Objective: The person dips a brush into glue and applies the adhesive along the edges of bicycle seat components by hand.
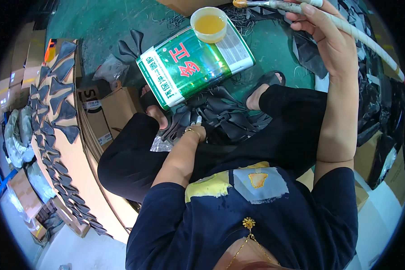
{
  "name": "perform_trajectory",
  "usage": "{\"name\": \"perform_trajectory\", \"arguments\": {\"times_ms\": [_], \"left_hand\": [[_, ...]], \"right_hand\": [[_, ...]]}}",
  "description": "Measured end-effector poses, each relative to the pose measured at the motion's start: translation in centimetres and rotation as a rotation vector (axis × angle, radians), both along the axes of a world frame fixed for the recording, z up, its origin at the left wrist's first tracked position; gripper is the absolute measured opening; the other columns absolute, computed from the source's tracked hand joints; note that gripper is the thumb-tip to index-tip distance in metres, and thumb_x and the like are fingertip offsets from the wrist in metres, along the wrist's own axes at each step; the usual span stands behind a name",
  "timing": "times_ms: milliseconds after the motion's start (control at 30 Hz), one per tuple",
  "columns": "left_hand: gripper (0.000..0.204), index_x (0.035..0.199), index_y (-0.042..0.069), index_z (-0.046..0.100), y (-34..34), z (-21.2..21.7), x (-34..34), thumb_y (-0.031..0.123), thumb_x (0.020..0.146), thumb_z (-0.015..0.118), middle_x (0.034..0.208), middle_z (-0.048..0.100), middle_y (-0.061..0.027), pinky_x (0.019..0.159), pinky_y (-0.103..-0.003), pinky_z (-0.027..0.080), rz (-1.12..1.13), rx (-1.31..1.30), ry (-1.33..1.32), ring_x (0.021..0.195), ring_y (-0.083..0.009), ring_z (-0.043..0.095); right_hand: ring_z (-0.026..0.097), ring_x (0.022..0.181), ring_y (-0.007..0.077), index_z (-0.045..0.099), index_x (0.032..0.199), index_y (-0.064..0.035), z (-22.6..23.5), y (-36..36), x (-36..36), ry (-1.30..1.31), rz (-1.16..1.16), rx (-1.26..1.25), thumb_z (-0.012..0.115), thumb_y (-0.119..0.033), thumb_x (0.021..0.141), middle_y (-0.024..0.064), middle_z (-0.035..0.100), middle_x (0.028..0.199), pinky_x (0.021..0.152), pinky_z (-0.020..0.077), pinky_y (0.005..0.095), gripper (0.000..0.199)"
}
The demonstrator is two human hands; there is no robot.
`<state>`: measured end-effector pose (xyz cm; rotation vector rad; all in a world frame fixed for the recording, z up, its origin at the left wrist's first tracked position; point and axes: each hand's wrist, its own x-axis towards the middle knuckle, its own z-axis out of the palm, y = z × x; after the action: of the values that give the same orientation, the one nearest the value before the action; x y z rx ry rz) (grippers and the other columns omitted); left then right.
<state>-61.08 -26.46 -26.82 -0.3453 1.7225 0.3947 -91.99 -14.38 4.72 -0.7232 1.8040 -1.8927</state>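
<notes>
My right hand [330, 38], raised at the upper right, grips a brush [369, 41] by its long white-wrapped handle. The brush's tip is amber-coloured and wet-looking, off to the right of a white bowl [209, 39] of yellow liquid. That bowl rests on a green and white tin [202, 67] lying on its side. Low between my legs, my left hand [196, 132] reaches into a heap of black curved pieces [227, 119]. Its fingers are curled and partly hidden, with something white at one fingertip; what they hold I cannot make out.
On the left a long cardboard sheet [74, 168] bears rows of black fin-shaped pieces [63, 108]. An opened carton [121, 105] sits beside my left leg. Black plastic bags [369, 108] lie at the right. Loose black strands [245, 24] litter the green floor [99, 31].
</notes>
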Motion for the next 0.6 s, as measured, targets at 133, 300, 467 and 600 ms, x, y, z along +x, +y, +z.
{"name": "perform_trajectory", "arguments": {"times_ms": [133,300,467,600], "left_hand": [[0.049,0.132,0.004,0.050,-1.0,-2.0,1.0,0.015,0.084,0.054,0.148,0.030,-0.0160,0.101,-0.043,0.042,-0.093,-0.037,0.015,0.131,-0.0348,0.039],[0.039,0.114,0.002,0.063,-2.1,6.9,-4.1,0.020,0.079,0.060,0.126,0.053,-0.0202,0.093,-0.041,0.047,-0.181,-0.046,0.110,0.117,-0.0332,0.053],[0.033,0.095,0.003,0.070,-4.8,14.3,-4.5,0.027,0.073,0.067,0.099,0.066,-0.0189,0.085,-0.039,0.050,-0.091,0.052,0.336,0.099,-0.0311,0.063],[0.029,0.096,0.007,0.071,-3.6,15.0,-2.4,0.024,0.073,0.069,0.103,0.064,-0.0181,0.087,-0.039,0.049,-0.002,0.090,0.516,0.098,-0.0314,0.062]], "right_hand": [[0.065,0.076,0.0133,0.060,0.104,0.0017,-0.8,-0.6,-0.3,0.038,-0.042,-0.051,0.060,-0.011,0.088,0.0092,0.066,0.089,0.062,0.0537,0.0220,0.020],[0.065,0.076,0.0138,0.062,0.104,0.0008,-1.1,0.8,-0.5,0.000,-0.023,-0.027,0.063,-0.013,0.087,0.0084,0.066,0.088,0.063,0.0537,0.0227,0.022],[0.063,0.087,0.0121,0.063,0.110,-0.0010,-2.1,1.1,-0.4,0.150,0.129,0.023,0.061,-0.018,0.090,0.0070,0.066,0.102,0.072,0.0499,0.0221,0.026],[0.064,0.086,0.0120,0.063,0.110,-0.0010,-2.4,1.1,-0.1,0.145,0.148,-0.015,0.062,-0.018,0.089,0.0068,0.066,0.101,0.071,0.0502,0.0225,0.027]]}}
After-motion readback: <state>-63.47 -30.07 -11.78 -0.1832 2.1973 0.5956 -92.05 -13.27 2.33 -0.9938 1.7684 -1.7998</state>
